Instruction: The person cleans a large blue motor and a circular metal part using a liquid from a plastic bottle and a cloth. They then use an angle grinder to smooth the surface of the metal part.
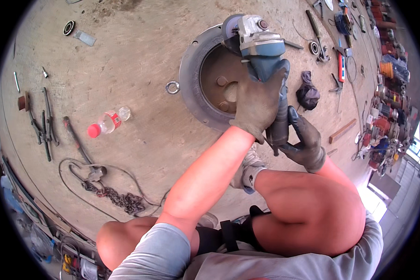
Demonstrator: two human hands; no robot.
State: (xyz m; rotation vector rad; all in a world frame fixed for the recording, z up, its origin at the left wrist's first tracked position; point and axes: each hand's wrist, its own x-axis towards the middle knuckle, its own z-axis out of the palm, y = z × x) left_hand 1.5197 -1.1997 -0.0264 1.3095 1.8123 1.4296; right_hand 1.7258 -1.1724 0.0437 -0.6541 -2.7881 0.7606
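A blue angle grinder (265,49) with a silver gear head is held over a round grey metal flange (190,88). Its disc (232,29) is at the flange's upper rim; I cannot tell whether they touch. My left hand (262,100), in a dark work glove, wraps around the grinder's body just behind the head. Lower down, my gloved right hand (305,142) grips the rear end of the body, its thumb raised. Bolt-like round studs and a pale hole show inside the flange. An eye bolt (172,87) lies beside the flange's left edge.
Left on the concrete floor are a plastic bottle (106,123), a hammer (79,142), a chain (123,199) and a looped cable. A bearing (68,28) lies far left. To the right are a dark crumpled cloth (308,91), a wooden strip (342,131) and scattered hand tools.
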